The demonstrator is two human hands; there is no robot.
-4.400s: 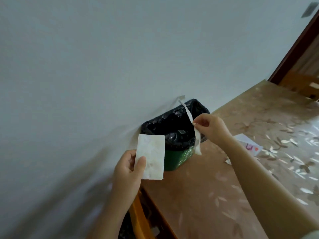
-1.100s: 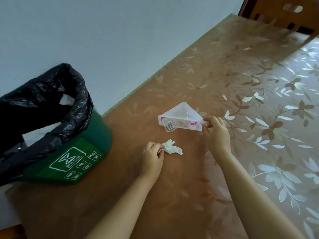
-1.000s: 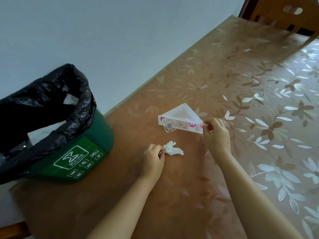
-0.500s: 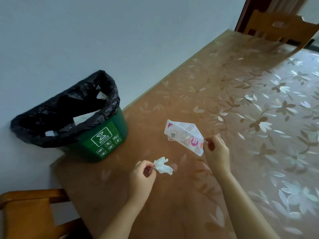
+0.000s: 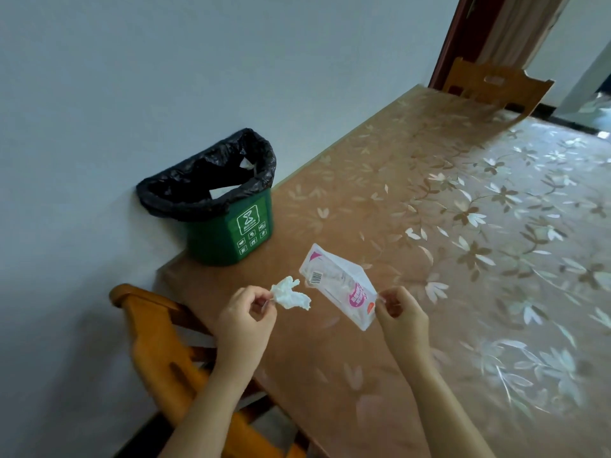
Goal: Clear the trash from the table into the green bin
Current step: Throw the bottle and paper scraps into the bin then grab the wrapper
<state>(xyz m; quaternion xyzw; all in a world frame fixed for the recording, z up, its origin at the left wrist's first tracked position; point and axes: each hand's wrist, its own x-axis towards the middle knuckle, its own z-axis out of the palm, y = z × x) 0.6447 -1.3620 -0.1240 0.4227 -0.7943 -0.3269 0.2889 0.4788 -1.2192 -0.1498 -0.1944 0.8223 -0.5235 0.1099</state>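
Observation:
My left hand pinches a small crumpled white tissue and holds it in the air above the table's near corner. My right hand grips the corner of a clear plastic wrapper with pink print and a barcode, also lifted off the table. The green bin, lined with a black bag, stands on the table's corner against the wall, beyond and left of both hands. White paper scraps lie inside it.
The table has a brown cover with a leaf pattern. A wooden chair sits at the near left below my left arm. Another wooden chair stands at the far end by a doorway. A plain wall runs along the left.
Both hands have lifted the tissue and the wrapper off the table and drawn them toward me. The view has pulled back, so the bin now appears smaller and farther away.

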